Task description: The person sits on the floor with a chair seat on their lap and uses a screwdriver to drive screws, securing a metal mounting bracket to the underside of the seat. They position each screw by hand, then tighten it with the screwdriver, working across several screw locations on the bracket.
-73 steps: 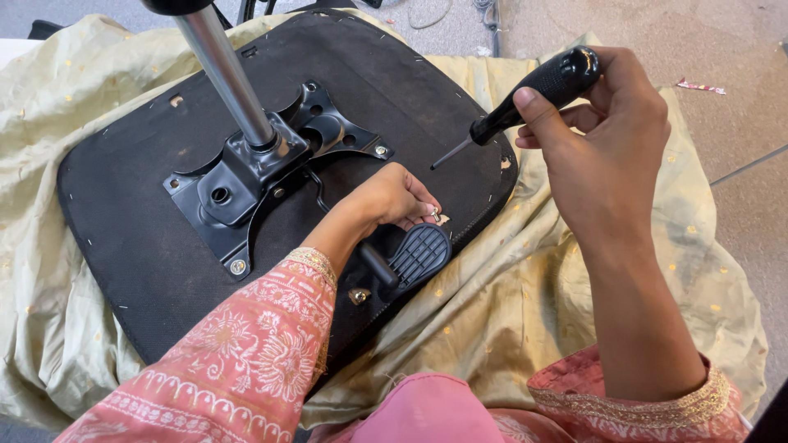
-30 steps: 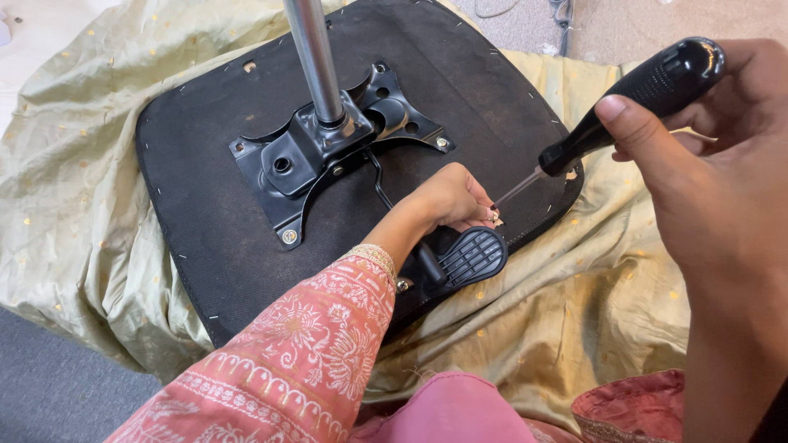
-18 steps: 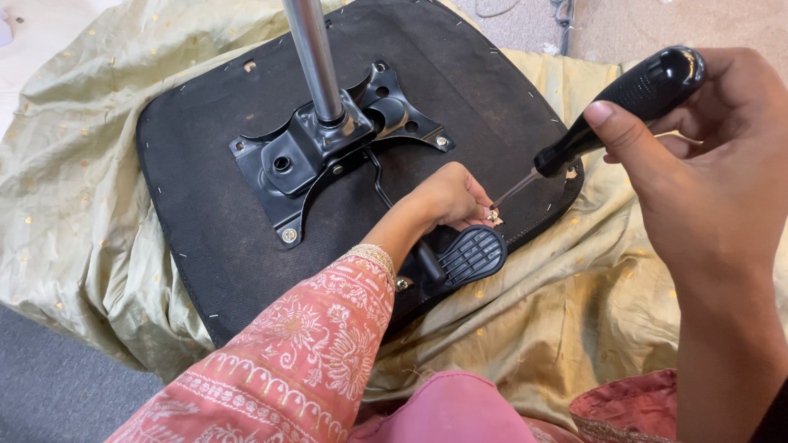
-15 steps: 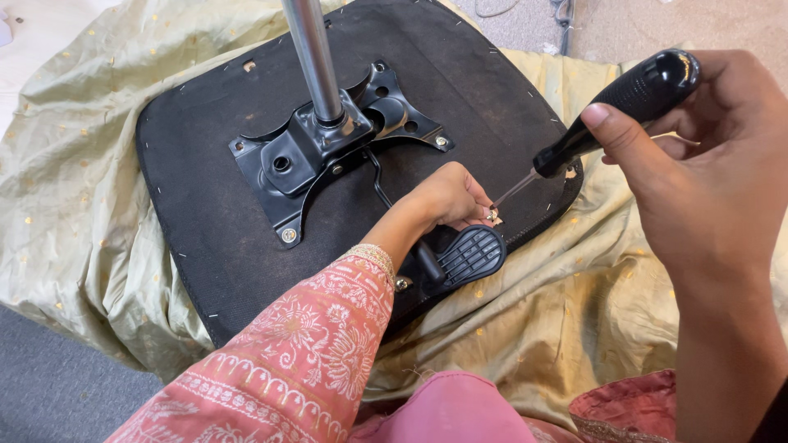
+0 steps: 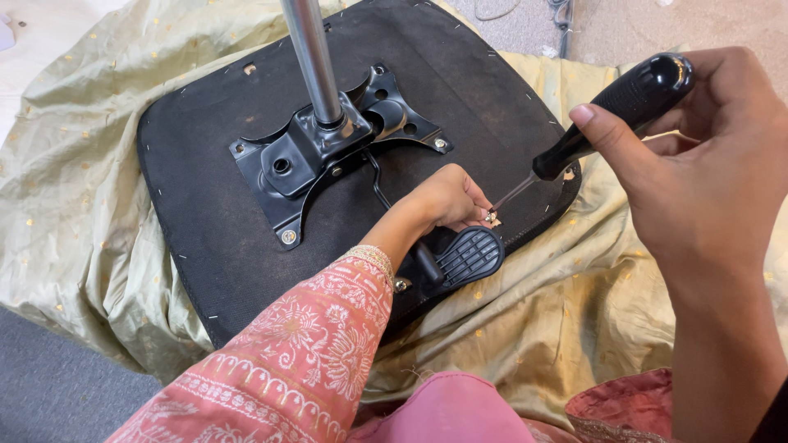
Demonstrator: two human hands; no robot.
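Head view: right hand (image 5: 706, 164) gripping black screwdriver (image 5: 611, 115), tip on screw (image 5: 491, 217); left hand (image 5: 443, 201) pinching it, i think, on upturned seat base (image 5: 205, 205).

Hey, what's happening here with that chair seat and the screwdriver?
A person is working on an upturned black chair seat that lies on gold fabric. The right hand grips a black-handled screwdriver, its tip set at a small screw near the seat's edge. The left hand pinches that screw to steady it, just above the ribbed lever paddle. The metal mounting plate and gas-lift post are bolted to the seat.
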